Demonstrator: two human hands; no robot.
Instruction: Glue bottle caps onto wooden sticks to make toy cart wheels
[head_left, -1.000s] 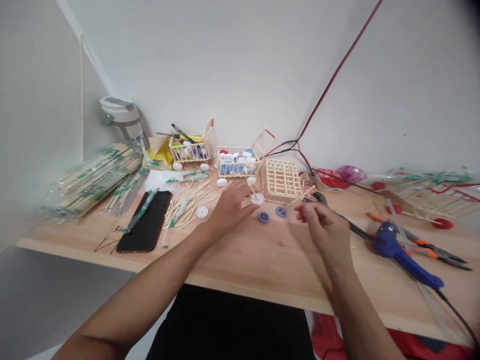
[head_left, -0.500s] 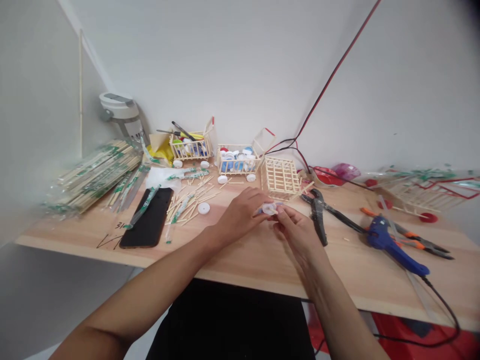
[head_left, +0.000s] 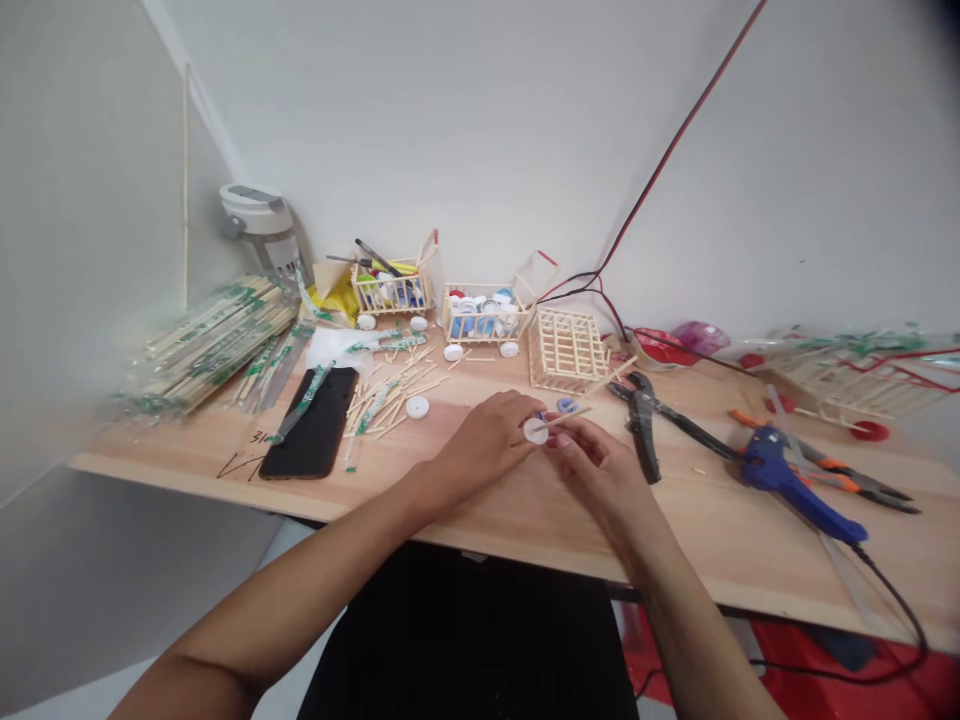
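Observation:
My left hand (head_left: 495, 438) is closed, with a white bottle cap (head_left: 535, 431) pinched at its fingertips. A thin wooden stick (head_left: 571, 417) runs from the cap's face up to the right. My right hand (head_left: 600, 468) has its thumb and fingers closed around the stick close to the cap; the exact contact is partly hidden. Just beyond the fingertips is a blue cap (head_left: 567, 405) on the table. Behind my hands stands a small cage-like frame of sticks (head_left: 568, 350).
Two stick carts (head_left: 486, 312) on cap wheels stand at the back. Loose sticks (head_left: 401, 395), a white cap (head_left: 417, 407) and a black phone (head_left: 309, 425) are left. Pliers (head_left: 643, 430) and a blue glue gun (head_left: 795, 485) with a trailing cord lie right.
The cap in my left hand now shows its round face, and the stick shows beside it. My right fingers have shifted slightly lower. The view has turned a little left.

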